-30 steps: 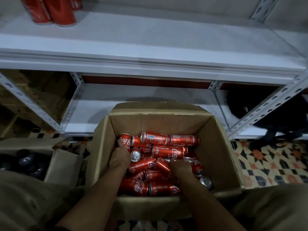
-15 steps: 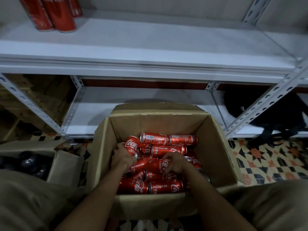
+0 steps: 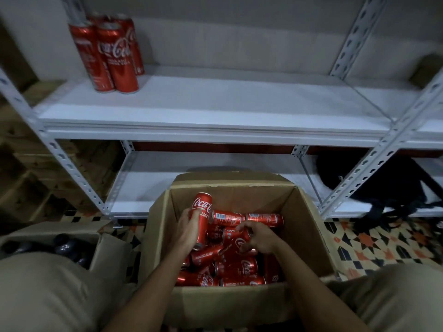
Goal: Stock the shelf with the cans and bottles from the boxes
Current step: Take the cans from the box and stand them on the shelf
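An open cardboard box (image 3: 309,226) on the floor holds several red cola cans (image 3: 239,267) lying in a heap. My left hand (image 3: 185,230) grips one tall red can (image 3: 201,212) and holds it nearly upright above the heap. My right hand (image 3: 259,238) curls its fingers round another can (image 3: 236,244) that lies tilted on top of the pile. A white metal shelf (image 3: 215,104) stands behind the box, with three red cans (image 3: 115,53) upright at its back left.
A second cardboard box (image 3: 112,250) at the left holds dark bottles (image 3: 64,245). A lower white shelf (image 3: 148,178) sits behind the box. A dark bag (image 3: 388,183) lies on the lower shelf at right. Patterned floor tiles (image 3: 374,243) show at right. My knees frame the bottom corners.
My left hand has lifted its can out of the pile and stood it upright. My right hand has closed round a can. The camera has tilted up, showing more of the shelf.
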